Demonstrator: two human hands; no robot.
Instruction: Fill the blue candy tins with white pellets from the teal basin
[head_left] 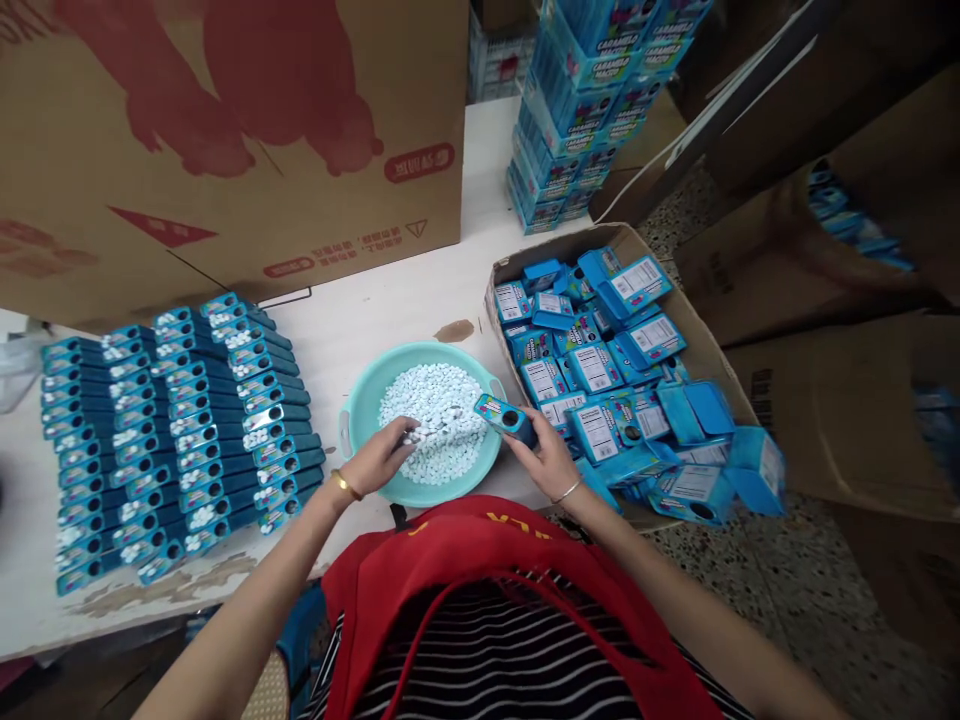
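Note:
A turquoise plastic basin (365,400) holds many small white candies (442,465). My left hand (379,455), with a gold bracelet at the wrist, reaches over the basin's left side; its fingers curl together at the candies, with some between fingertips and thumb. In my right hand (546,460) is a small blue candy box (501,415), tilted over the basin's right rim. A dark round hole shows in the box's end face. Palm and fingers partly hide the rest of the box.
Rows of blue boxes (202,430), several with white candies on their ends, stand at left. An open carton (720,370) of loose blue boxes is at right. Behind are wrapped stacks of blue boxes (577,120) and a large cardboard box (315,200).

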